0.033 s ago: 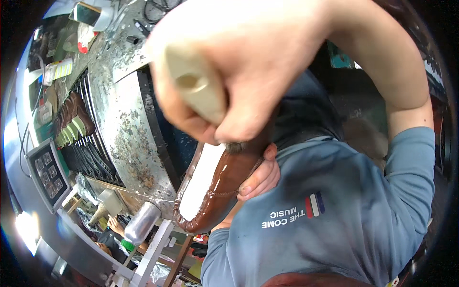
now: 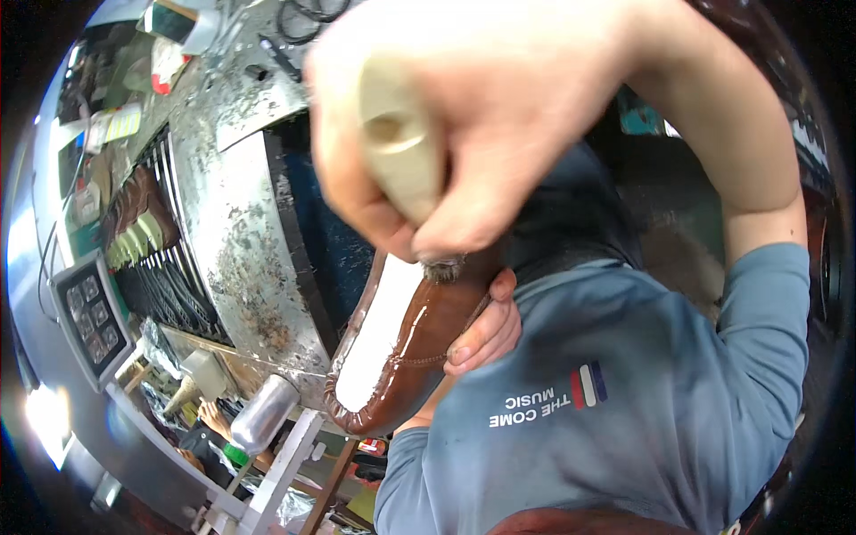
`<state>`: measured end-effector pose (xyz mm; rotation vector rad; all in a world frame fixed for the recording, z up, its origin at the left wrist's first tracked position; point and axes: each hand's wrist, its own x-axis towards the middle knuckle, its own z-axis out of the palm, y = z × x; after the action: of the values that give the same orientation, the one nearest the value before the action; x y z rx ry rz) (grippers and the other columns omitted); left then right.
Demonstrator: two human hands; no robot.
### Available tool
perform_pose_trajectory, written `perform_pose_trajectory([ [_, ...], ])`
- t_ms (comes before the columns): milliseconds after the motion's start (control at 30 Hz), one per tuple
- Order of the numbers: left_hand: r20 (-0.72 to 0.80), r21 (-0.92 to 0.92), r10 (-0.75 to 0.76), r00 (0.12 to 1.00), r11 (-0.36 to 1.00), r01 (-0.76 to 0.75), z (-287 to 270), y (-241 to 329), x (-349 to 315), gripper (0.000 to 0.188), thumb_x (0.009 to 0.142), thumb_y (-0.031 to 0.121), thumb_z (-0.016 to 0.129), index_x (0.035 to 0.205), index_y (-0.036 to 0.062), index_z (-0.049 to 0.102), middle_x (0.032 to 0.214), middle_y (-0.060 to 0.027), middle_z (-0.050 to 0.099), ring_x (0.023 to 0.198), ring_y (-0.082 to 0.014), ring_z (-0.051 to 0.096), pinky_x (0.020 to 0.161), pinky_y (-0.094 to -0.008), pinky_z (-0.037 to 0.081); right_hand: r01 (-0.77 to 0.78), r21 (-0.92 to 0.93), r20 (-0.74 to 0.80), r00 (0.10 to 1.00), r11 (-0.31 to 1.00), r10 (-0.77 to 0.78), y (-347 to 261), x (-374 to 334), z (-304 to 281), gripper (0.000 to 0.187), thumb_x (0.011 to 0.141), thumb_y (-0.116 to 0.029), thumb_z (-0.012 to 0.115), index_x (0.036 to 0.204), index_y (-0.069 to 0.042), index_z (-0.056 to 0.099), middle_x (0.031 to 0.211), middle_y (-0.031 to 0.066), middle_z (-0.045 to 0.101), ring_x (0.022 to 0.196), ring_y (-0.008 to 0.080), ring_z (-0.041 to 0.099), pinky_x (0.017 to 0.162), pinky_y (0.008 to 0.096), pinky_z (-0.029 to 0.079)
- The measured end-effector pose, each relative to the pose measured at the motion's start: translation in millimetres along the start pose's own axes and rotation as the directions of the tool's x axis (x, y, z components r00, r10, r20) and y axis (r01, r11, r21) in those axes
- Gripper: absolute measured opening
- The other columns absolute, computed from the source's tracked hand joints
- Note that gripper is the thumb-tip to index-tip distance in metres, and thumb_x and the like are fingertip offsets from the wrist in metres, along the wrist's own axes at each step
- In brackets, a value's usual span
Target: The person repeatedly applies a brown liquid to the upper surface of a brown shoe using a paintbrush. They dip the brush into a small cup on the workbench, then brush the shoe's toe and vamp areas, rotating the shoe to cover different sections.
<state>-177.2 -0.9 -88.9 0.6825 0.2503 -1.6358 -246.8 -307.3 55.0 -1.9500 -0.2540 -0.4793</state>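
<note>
A glossy brown leather shoe (image 2: 419, 343) with a white underside (image 2: 379, 334) facing up is held in front of my body. Its toe points toward the lower left. My left hand (image 2: 489, 332) grips it from beneath at the side, fingertips curled over the brown leather; the rest of that hand is hidden behind it. Above the shoe, my right hand (image 2: 481, 125), blurred, is wrapped round the cream handle of a brush (image 2: 403, 143) with a hole in its end. The short dark bristles touch the leather beside the white underside. Wet-looking shine covers the brown surface.
To the left stands a worn, stained metal bench (image 2: 241, 223). Beyond it, brown shoes (image 2: 143, 214) and black ones (image 2: 169, 299) sit on a rack. A silver canister (image 2: 266, 412) and a multi-lamp panel (image 2: 89, 312) are lower left, near another person's hand (image 2: 214, 417).
My right hand and the brush handle have shifted a little to the right, and the handle stands more upright. My left hand and the shoe have hardly moved.
</note>
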Motion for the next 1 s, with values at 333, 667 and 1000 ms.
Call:
perform_pose_trajectory([
  [333, 0.127, 0.227, 0.378, 0.917, 0.889, -0.397, 26, 142, -30, 0.083, 0.084, 0.035, 0.080, 0.148, -0.0021, 0.042, 0.142, -0.0217, 0.056, 0.132, -0.0358, 0.055, 0.117, -0.0516, 0.039, -0.044, 0.019, -0.213, 0.976, 0.999, 0.047, -10, -50, -44, 0.032, 0.078, -0.031, 0.076, 0.090, -0.002, 0.073, 0.082, 0.0131, 0.069, 0.070, 0.0199, 0.064, 0.064, 0.0307, 0.051],
  [667, -0.116, 0.976, 0.725, 0.679, 0.209, -0.056, 55, 328, -66, 0.041, 0.086, 0.017, 0.079, 0.119, -0.0018, 0.063, 0.107, -0.0091, 0.071, 0.092, -0.0180, 0.068, 0.086, -0.0331, 0.054, -0.122, 0.122, -0.260, 0.954, 0.985, 0.151, -10, -67, -52, 0.031, 0.078, -0.023, 0.076, 0.095, 0.002, 0.073, 0.089, 0.0156, 0.070, 0.081, 0.0226, 0.067, 0.074, 0.0323, 0.053],
  [1000, 0.057, 0.903, 0.875, 0.481, -0.251, 0.348, 24, 528, 2, 0.049, 0.079, 0.038, 0.087, 0.107, 0.0003, 0.072, 0.097, -0.0033, 0.070, 0.088, -0.0132, 0.061, 0.085, -0.0288, 0.046, -0.233, 0.058, -0.401, 0.885, 0.971, 0.236, 4, -73, -49, 0.031, 0.078, -0.031, 0.079, 0.089, -0.003, 0.073, 0.082, 0.0126, 0.071, 0.069, 0.0186, 0.065, 0.063, 0.0297, 0.051],
])
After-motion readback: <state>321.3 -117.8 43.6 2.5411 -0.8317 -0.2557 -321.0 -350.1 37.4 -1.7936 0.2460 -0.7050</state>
